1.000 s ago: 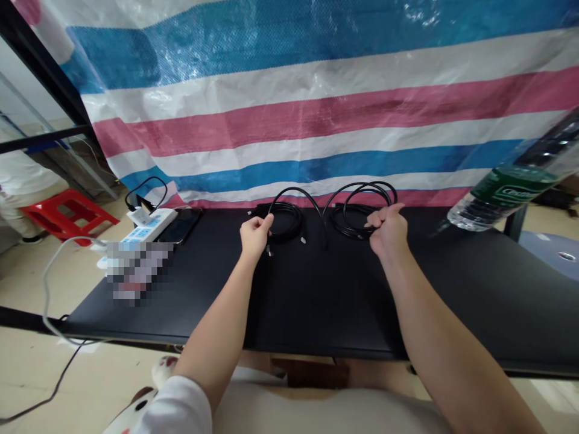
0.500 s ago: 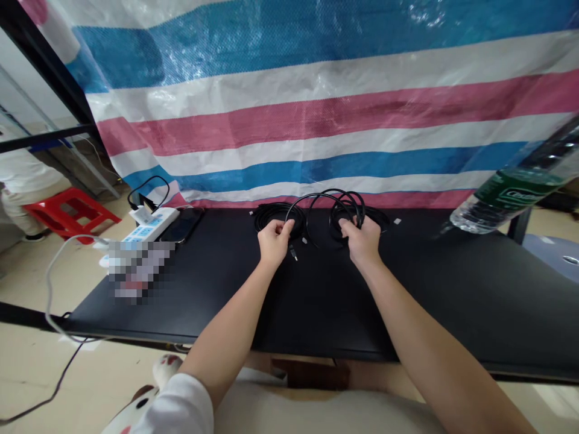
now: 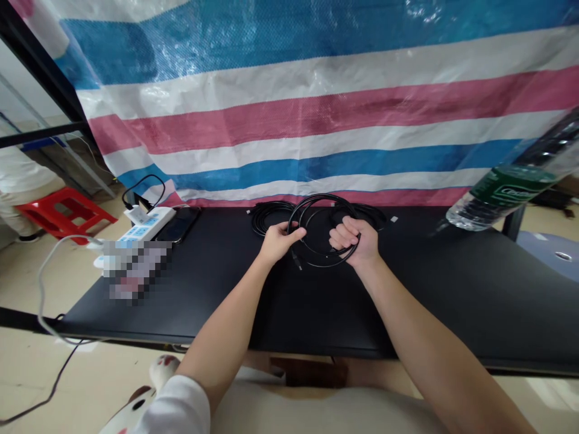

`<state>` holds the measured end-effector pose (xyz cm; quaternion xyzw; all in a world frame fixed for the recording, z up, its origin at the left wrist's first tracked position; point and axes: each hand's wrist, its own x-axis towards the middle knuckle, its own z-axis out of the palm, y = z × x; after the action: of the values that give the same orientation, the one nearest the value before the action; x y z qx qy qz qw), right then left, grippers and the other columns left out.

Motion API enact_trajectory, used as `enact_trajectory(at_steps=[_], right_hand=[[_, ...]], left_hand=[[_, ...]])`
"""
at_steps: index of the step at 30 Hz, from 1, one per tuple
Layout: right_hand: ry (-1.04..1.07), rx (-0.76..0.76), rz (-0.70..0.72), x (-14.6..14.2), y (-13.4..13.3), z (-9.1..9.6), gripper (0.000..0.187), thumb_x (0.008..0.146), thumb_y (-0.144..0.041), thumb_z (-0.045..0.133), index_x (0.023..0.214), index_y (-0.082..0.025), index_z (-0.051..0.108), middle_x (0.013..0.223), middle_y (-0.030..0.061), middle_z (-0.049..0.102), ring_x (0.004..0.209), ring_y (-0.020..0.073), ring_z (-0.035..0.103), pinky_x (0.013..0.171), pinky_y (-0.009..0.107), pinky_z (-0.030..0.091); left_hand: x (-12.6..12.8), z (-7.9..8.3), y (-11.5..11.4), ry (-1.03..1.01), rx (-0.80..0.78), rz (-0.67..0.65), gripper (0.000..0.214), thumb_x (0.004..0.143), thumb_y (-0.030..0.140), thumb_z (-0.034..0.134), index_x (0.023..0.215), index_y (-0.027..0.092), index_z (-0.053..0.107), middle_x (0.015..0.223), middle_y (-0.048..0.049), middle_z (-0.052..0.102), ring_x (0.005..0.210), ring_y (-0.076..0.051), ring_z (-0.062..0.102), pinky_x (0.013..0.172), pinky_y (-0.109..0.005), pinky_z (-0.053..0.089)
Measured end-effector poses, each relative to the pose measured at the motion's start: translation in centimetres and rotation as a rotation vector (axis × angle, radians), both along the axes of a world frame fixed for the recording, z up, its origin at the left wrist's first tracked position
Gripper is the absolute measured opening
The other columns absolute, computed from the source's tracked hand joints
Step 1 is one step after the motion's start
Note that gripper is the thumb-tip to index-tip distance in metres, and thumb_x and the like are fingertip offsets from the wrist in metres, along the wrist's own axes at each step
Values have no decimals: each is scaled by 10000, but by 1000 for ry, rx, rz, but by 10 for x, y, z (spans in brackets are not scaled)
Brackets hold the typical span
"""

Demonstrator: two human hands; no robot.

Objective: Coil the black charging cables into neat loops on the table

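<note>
You see even, bright daylight; glare streaks the striped tarp [image 3: 316,90], the wide lens bends the edges, and the bottle [image 3: 506,187] blurs at right.

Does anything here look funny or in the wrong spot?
The plastic bottle at the table's right end looks odd: it leans steeply instead of standing upright. Otherwise, the right hand grips the looped black cable and the left hand pinches it.

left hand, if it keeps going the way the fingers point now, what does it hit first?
The left hand points right, pinching the black cable loop. Going straight on across the loop's opening, it would most likely meet the right hand, fisted on the loop's other side. Depth between the hands is unclear.
</note>
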<state>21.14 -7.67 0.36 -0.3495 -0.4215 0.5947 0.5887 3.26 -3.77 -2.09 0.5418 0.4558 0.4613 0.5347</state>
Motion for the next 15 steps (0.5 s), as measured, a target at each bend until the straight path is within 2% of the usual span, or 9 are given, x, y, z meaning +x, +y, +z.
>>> enact_trajectory(at_steps=[4,6,9,11,15], right_hand=[[25,9,-3,-7,2,-4,458,671,-372,557,450,-238,180,388,-65,132,404,101,193,404,238,239],[45,22,-14,-13,3,-7,455,652,-367,573,447,-232,191,383,-67,154,401,94,209,407,232,247],[54,32,-51,-21,6,-11,448,595,-377,619,434,-232,228,370,-73,206,392,80,244,401,222,253],[6,15,-142,-24,9,-14,412,558,-390,651,434,-238,289,367,-73,275,384,75,274,385,219,246],[-201,-25,-310,-27,13,-20,326,524,-446,703,501,-228,461,413,-52,439,370,77,330,351,222,237]], left_hand=[[-1,0,-1,70,135,88,338,500,351,858,585,176,582,531,63,512,535,-90,513,534,-226,401],[3,1,-4,-14,104,78,359,486,300,859,640,185,555,584,68,541,579,-96,551,576,-227,433],[10,3,-8,-204,-69,-41,403,557,301,831,817,199,540,611,59,585,567,-126,599,560,-251,465],[13,4,-9,-313,-134,-57,366,627,323,797,842,196,530,552,70,541,497,-124,574,509,-249,455],[12,10,-7,-557,-134,93,299,693,272,741,668,200,452,458,115,336,404,-56,422,465,-205,431]])
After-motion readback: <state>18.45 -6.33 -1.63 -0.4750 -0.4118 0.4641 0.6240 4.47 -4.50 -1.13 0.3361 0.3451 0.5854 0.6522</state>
